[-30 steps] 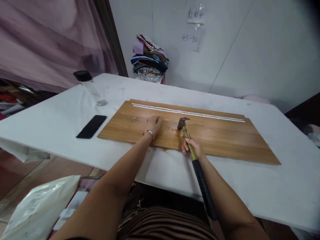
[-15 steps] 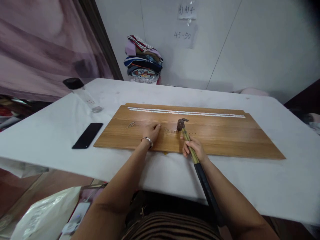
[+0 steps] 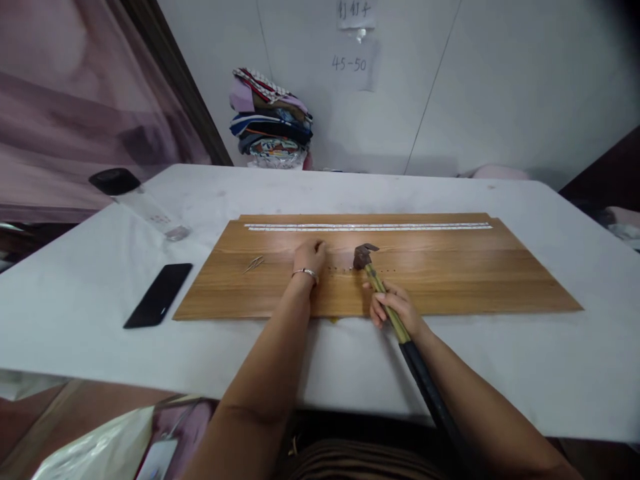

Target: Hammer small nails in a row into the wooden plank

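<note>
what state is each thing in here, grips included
board, flat on table
hammer, held
right grip, closed around hammer
left grip, curled; contents hidden
loose nails, lying on board
strips, flat on board
phone, flat, screen dark
bottle, capped
cloth, stacked

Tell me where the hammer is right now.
In the head view, the hammer is just right of centre, gripped in the right hand; its metal head is over the wooden board, to the right of the left hand.
</note>
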`<control>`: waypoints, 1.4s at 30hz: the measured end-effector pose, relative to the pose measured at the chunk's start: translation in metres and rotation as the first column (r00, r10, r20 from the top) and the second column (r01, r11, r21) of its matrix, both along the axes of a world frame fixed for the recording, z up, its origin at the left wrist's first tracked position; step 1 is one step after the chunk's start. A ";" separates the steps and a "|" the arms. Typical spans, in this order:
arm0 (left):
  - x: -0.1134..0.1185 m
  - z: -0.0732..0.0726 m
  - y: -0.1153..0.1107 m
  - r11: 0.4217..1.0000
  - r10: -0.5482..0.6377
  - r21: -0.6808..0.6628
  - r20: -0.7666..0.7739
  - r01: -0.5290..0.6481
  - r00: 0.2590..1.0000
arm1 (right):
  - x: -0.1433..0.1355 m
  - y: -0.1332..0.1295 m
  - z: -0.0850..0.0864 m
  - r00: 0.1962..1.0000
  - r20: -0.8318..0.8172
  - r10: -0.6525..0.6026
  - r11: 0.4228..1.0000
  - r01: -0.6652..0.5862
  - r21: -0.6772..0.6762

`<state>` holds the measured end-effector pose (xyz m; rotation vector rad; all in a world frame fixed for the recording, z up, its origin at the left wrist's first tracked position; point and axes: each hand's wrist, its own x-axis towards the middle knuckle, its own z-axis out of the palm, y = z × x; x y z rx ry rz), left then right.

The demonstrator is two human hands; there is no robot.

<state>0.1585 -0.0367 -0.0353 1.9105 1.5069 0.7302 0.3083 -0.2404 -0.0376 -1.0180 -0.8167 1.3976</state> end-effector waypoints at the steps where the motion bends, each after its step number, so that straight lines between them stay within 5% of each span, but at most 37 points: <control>1: -0.001 -0.001 -0.001 1.000 -0.023 0.020 -0.061 0.024 0.998 | 0.000 -0.001 0.000 1.000 -0.005 -0.009 1.000 0.009 0.009; 19: 0.004 0.017 -0.009 0.999 -0.018 -0.036 -0.346 0.006 0.938 | 0.002 -0.005 -0.002 1.000 0.002 -0.025 0.999 0.025 -0.020; 42: 0.006 0.019 -0.009 0.998 -0.007 -0.065 -0.323 -0.015 0.946 | 0.003 -0.007 0.004 1.000 0.000 -0.004 0.999 0.004 -0.033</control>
